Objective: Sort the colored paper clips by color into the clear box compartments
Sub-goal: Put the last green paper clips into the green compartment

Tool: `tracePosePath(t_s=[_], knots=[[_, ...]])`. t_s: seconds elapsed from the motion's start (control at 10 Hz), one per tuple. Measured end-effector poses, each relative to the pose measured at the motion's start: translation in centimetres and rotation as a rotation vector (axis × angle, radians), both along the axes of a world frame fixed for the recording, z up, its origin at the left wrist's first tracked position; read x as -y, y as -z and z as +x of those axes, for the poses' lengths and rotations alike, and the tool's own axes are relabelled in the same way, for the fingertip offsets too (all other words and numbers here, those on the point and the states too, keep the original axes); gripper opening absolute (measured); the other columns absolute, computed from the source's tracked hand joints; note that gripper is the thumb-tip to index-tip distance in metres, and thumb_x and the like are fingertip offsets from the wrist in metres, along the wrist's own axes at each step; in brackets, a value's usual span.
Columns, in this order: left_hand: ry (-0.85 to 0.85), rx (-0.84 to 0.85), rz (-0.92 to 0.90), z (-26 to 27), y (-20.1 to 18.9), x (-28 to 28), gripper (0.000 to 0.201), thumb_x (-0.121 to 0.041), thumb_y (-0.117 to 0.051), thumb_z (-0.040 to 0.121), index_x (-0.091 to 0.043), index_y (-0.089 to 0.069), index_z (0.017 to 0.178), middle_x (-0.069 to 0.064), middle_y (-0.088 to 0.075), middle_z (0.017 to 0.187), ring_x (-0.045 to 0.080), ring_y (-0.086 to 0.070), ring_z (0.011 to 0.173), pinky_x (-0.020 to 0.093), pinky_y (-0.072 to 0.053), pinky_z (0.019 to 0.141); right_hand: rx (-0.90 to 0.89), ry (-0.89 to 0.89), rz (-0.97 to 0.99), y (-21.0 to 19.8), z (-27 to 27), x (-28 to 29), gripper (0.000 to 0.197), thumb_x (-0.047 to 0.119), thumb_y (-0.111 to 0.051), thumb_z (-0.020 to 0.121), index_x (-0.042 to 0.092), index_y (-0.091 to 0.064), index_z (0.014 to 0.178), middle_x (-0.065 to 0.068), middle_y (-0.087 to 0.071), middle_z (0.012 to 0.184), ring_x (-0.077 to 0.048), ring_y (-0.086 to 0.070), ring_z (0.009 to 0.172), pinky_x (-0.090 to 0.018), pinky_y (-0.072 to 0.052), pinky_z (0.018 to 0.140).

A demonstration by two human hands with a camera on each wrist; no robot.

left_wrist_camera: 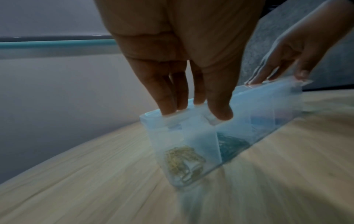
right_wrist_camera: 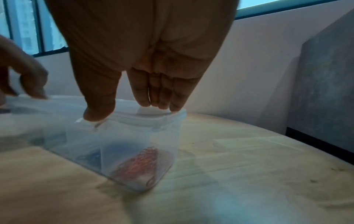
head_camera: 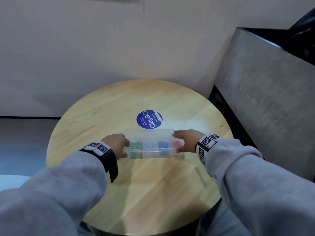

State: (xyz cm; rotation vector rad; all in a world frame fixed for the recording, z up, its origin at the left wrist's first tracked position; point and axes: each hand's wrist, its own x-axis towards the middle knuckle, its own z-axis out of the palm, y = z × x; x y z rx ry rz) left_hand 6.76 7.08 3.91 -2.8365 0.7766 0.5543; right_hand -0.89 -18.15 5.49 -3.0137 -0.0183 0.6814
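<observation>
A long clear box [head_camera: 151, 151] lies across the middle of the round wooden table [head_camera: 110, 103], with a clear lid over it. Its compartments hold green clips [head_camera: 136, 145], white clips [head_camera: 150, 145], blue clips [head_camera: 163, 144] and red clips [head_camera: 176, 144]. My left hand [head_camera: 127, 149] pinches the box's left end between thumb and fingers. My right hand [head_camera: 177, 142] pinches the right end the same way. In the left wrist view, my left hand [left_wrist_camera: 194, 113] grips the top edge above yellow clips [left_wrist_camera: 184, 162]. In the right wrist view, my right hand [right_wrist_camera: 127, 111] holds the rim above red clips [right_wrist_camera: 141, 163].
A round blue ClayGo sticker [head_camera: 149, 119] lies on the table just behind the box. A tall grey block [head_camera: 264, 99] stands close on the right, and a pale wall runs behind. The table's rounded front edge is near my body.
</observation>
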Motion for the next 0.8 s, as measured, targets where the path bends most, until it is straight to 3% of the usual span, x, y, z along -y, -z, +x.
tracePosePath(t_s=[0.2,0.3,0.4,0.6,0.7,0.8], knots=[[0.097,0.075,0.070,-0.7,0.1,0.9,0.035,-0.022,-0.055,0.091,-0.016,-0.050,0.125,0.005,-0.054,0.120,0.025,-0.056,0.109,0.031,-0.044,0.085,-0.018,-0.103,-0.111,-0.1,-0.5,-0.7,0.069,0.039,-0.056,0.090,0.015,-0.025,0.148,0.003,-0.022,0.157,-0.019,-0.036,0.138,-0.029,-0.034,0.107],[0.061,0.081,0.045,-0.8,0.1,0.6,0.037,-0.023,-0.053,0.090,-0.017,-0.049,0.127,0.004,-0.055,0.121,0.024,-0.056,0.109,0.030,-0.044,0.085,0.021,-0.094,-0.157,0.1,-0.6,-1.4,0.057,0.033,-0.053,0.090,0.011,-0.036,0.140,-0.003,-0.042,0.145,-0.023,-0.048,0.126,-0.031,-0.041,0.098],[0.057,0.088,0.025,-0.7,0.2,0.5,0.038,-0.025,-0.055,0.089,-0.018,-0.050,0.126,0.003,-0.055,0.120,0.023,-0.057,0.108,0.029,-0.044,0.084,0.019,-0.069,-0.166,0.4,-0.8,-2.0,0.051,0.029,-0.053,0.089,0.010,-0.041,0.135,-0.005,-0.048,0.137,-0.024,-0.053,0.119,-0.032,-0.044,0.094],[0.025,0.087,0.004,-0.2,0.2,0.3,0.041,-0.030,-0.062,0.084,-0.019,-0.052,0.123,0.000,-0.057,0.119,0.021,-0.057,0.108,0.026,-0.042,0.080,-0.001,0.005,-0.086,0.1,-1.1,-1.5,0.057,0.029,-0.056,0.089,0.013,-0.037,0.141,-0.001,-0.035,0.151,-0.022,-0.043,0.132,-0.033,-0.039,0.106],[-0.018,0.055,-0.059,0.2,-0.2,-0.1,0.044,-0.032,-0.066,0.081,-0.022,-0.056,0.123,-0.003,-0.059,0.121,0.019,-0.058,0.109,0.026,-0.045,0.084,0.059,0.102,0.059,0.3,-2.4,-1.1,0.060,0.025,-0.053,0.092,0.018,-0.030,0.147,0.004,-0.024,0.157,-0.016,-0.032,0.140,-0.027,-0.026,0.113],[-0.106,-0.031,-0.131,0.7,-0.3,-0.6,0.041,-0.033,-0.068,0.080,-0.024,-0.060,0.119,-0.006,-0.062,0.116,0.015,-0.059,0.106,0.024,-0.045,0.084,0.130,0.202,0.183,1.0,-3.0,-1.1,0.055,0.025,-0.054,0.090,0.023,-0.038,0.143,0.006,-0.034,0.152,-0.014,-0.038,0.136,-0.024,-0.029,0.110]])
